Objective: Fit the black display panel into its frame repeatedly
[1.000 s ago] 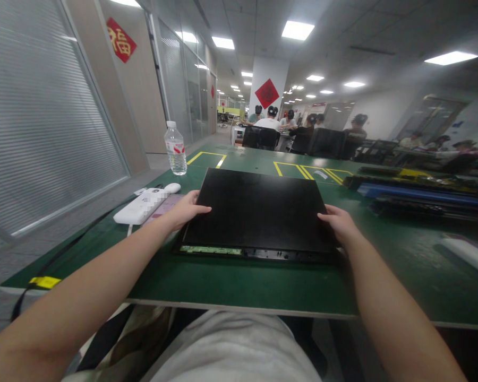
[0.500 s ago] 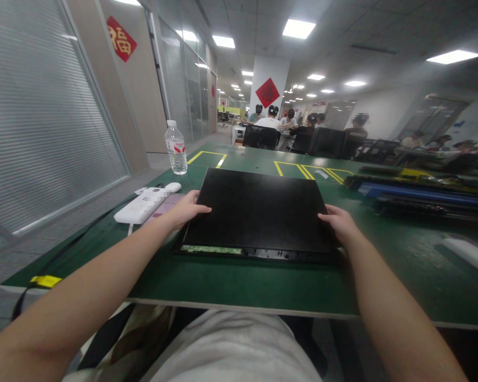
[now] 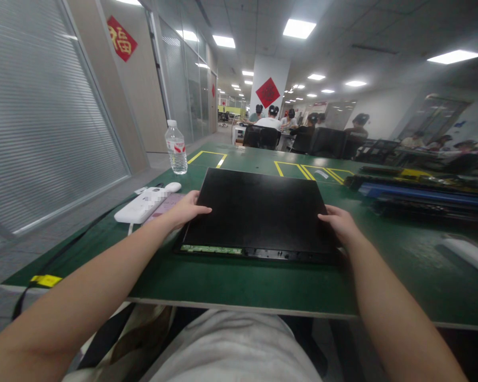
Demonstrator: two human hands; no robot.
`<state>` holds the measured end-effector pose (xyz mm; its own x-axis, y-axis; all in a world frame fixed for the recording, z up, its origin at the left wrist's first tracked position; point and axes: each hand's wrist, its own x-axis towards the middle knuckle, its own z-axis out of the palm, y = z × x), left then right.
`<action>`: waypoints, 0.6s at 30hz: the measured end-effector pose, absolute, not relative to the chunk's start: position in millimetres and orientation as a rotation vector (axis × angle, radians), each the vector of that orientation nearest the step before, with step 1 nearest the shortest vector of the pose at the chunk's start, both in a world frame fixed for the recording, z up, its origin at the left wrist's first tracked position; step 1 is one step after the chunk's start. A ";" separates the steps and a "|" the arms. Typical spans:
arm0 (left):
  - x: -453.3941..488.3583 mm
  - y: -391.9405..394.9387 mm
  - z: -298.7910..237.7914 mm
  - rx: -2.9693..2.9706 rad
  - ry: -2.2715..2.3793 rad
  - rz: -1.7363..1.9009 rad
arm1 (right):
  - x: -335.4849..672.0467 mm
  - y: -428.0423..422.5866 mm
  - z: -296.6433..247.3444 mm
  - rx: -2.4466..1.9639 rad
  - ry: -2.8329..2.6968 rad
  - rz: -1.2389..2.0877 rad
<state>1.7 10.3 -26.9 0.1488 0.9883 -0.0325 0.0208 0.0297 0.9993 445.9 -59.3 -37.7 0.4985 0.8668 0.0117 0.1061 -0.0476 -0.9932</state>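
Head view looks down two bare forearms to a black panel [image 3: 258, 212] lying flat on the green tabletop [image 3: 239, 281], squarely in front of the person and a little back from the near edge. A strip of green circuit board and dark connectors shows along the panel's near side.

The left hand [image 3: 185, 209] clasps the panel's left edge, thumb laid on the top face and the other fingers curled along the side. The right hand [image 3: 340, 223] takes the right edge the same way, fingers bent over the rim onto the top face. Both hands are partly closed on the panel.

Just left of the left hand lies a white power strip [image 3: 141, 207], with a small white mouse [image 3: 172, 187] beyond it. A water bottle [image 3: 176, 148] stands upright farther back on the left. Yellow tape lines [image 3: 298, 171] mark the far tabletop. A stack of flat panels [image 3: 422, 196] lies well apart on the right. Seated people [image 3: 271, 121] work at a far table.
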 end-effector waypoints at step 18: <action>-7.2 11.4 -20.2 1.611 1.265 1.046 | 454.9 -58.0 -43.7 -1.597 -1.040 0.657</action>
